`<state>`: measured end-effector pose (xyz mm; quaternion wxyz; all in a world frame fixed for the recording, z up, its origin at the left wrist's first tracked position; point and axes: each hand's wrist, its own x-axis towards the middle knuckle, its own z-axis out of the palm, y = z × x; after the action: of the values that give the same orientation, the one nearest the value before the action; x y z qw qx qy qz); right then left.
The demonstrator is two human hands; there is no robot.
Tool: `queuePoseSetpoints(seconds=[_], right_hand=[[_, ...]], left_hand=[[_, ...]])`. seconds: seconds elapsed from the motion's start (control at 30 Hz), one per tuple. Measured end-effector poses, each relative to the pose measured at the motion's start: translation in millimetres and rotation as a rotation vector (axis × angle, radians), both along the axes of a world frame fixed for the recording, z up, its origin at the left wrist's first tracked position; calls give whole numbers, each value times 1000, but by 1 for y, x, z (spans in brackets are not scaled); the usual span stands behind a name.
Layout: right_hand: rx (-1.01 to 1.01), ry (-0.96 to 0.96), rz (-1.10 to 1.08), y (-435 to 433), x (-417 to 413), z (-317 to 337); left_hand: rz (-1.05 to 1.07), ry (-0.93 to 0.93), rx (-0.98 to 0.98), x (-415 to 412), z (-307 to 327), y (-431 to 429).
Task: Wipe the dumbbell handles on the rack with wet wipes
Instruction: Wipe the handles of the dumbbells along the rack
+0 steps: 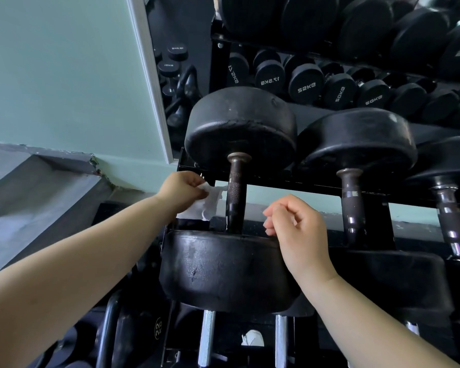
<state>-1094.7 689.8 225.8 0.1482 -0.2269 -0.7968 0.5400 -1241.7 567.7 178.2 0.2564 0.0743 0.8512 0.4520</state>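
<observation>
On the rack's near tier, seen from the head camera, a black dumbbell lies end-on, one worn rubber head close to the viewer and the other farther up. Its dark knurled handle runs between them. The left hand is just left of that handle, near its upper half, with thumb and fingertips pinching the top corner of a white wet wipe. The wipe hangs crumpled from the pinch, spread between hand and bar. Its right edge reaches the handle's left side (whether it presses on the metal or only brushes it cannot be told).

The right hand is on the other side of the same handle, near its lower end and apart from it, over the rim of the near rubber head. Its fingers are curled into the palm with the thumb laid against the forefinger, and nothing shows in its grasp.

To the right, a second handle and a third, chrome-ringed handle lie parallel on the same tier, both well clear of either hand. On the tier below, between two bright steel bars, sits a balled-up white wipe.
</observation>
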Motion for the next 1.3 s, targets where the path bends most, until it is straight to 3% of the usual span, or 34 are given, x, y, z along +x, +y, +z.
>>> queuePoseSetpoints(seconds=[0.17,0.2,0.3,0.4,0.53,0.77,0.97,1.13,1.2,1.3], right_hand=[[6,-16,-5,0,-1,1],[7,-14,-8,-1,-1,1],[13,-17,-13,-1,-1,1],[29,-20,-17,0,-1,1],[51,-17,-4,0,-1,1],[33,-27,-13,0,-1,1],[37,-61,-10,-1,-1,4],[49,-14,-3,-1,-1,3],[42,-9,-6,-1,-1,2],[46,-31,-13,1,-1,1]], left_hand=[[-15,81,28,2,-2,16],[11,28,116,1,-3,19],[110,-393,524,0,2,20],[79,-606,639,-5,2,15],[-66,-690,640,1,-4,8],[-36,-611,632,-10,9,15],[-152,-581,346,15,-4,3],[81,-454,542,-15,20,16],[60,-494,552,-11,19,15],[-87,-572,417,10,11,7]])
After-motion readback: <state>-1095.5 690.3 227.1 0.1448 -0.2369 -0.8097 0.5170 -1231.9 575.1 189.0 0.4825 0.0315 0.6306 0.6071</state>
